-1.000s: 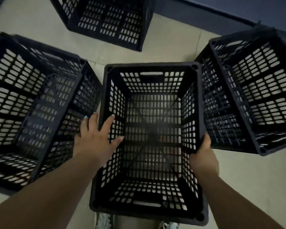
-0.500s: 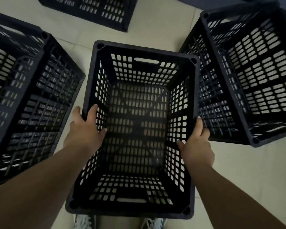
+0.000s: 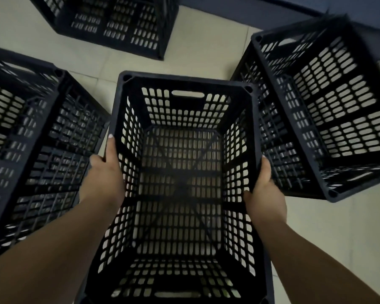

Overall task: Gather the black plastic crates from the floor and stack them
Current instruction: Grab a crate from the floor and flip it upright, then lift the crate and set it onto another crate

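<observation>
A black perforated plastic crate stands open side up in the middle of the view, right below me. My left hand grips its left rim, fingers over the outside and thumb along the edge. My right hand clamps its right rim the same way. A second black crate sits close on the left. A third black crate sits close on the right, turned at an angle. A fourth black crate lies farther back at the top left, partly cut off.
The floor is pale tile. A dark wall base runs along the top right. Narrow gaps of floor separate the middle crate from its neighbours; more bare floor shows at the lower right.
My left hand has closed onto the left rim from a spread, open pose. Both hands now grip the middle crate, which looms larger and closer in the view than before.
</observation>
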### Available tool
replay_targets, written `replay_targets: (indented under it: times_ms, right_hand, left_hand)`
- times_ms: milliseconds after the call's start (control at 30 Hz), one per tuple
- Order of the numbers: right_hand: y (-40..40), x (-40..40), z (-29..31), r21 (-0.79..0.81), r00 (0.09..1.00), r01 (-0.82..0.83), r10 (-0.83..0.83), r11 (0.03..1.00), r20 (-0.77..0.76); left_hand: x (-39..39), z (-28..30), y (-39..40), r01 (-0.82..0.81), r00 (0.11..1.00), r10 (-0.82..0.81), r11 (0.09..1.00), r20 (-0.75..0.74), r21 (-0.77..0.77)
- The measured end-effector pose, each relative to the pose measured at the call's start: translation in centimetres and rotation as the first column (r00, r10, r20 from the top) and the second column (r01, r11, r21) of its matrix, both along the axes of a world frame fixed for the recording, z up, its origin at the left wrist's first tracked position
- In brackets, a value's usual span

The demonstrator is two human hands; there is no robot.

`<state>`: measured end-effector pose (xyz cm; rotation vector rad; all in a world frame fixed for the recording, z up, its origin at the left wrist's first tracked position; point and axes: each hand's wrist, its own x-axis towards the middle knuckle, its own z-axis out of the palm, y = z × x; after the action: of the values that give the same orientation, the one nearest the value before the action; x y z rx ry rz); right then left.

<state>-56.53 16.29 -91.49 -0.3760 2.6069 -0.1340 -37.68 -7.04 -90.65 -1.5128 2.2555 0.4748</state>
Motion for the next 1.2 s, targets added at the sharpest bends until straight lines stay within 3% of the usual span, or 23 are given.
replay_targets:
  times_ms: [400,900,1200]
  right_hand:
    - [-0.6,1.8,17.0,-0.013,0.994,0.049,-0.049,0.999,-0.094]
    - [-6.3,10.6,35.9,-0.217,0.98,0.047,-0.087,0.975,-0.178]
    - [-17.2,18.4,40.0,-0.269,0.99,-0.031,-0.008,0.963,-0.143]
  left_hand:
    - [1.0,14.8,-2.5,0.125,0.992,-0.125,0.992,0.008,0.02]
    - [7.7,36.0,-9.9,0.223,0.969,-0.234,0.967,-0.079,-0.123]
    - [17.8,39.8,-19.8,0.134,0.986,-0.147,0.981,-0.085,-0.139]
